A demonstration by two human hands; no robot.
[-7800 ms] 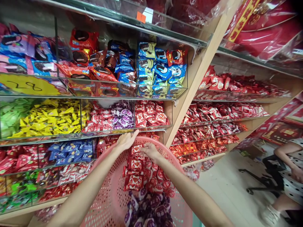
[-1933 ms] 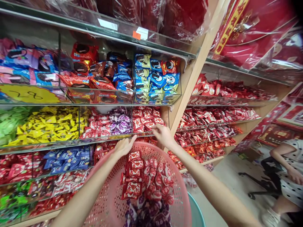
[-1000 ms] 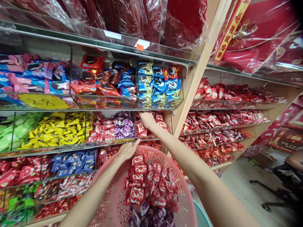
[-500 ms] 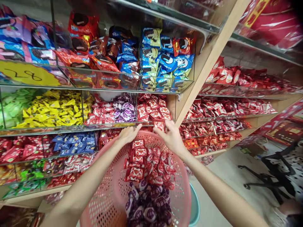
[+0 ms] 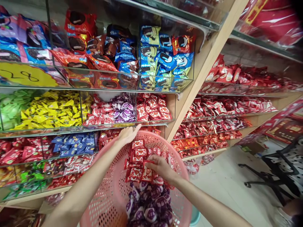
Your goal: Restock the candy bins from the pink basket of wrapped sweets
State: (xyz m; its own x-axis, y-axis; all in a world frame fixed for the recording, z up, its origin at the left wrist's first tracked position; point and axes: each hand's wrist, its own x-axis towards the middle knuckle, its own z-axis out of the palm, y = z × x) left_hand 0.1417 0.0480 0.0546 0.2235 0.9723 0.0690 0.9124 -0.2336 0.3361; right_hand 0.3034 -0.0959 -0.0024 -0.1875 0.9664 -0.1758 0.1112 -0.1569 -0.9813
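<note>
A pink perforated basket (image 5: 106,189) stands below the shelves. Inside it lie square red packets (image 5: 138,152), round red-and-white wrapped candies (image 5: 170,161) and purple wrapped candies (image 5: 150,214). My right hand (image 5: 159,167) is over the basket, its fingers pinching a red square packet (image 5: 147,173) beside the other red packets. My left hand (image 5: 129,134) rests at the basket's far rim, near the shelf edge; its thumb or finger points up to the right, and the rest of its grip is hidden.
Ahead, glass-fronted shelves (image 5: 113,124) hold yellow, red, purple and blue candies. A yellow price sign (image 5: 26,75) marked 28 hangs at the left. A wooden post (image 5: 208,72) divides the shelves. At the right are a black chair (image 5: 267,183) and part of a person.
My right hand has moved from the shelf edge down into the basket, carrying the red packet. My left hand has stayed at the rim.
</note>
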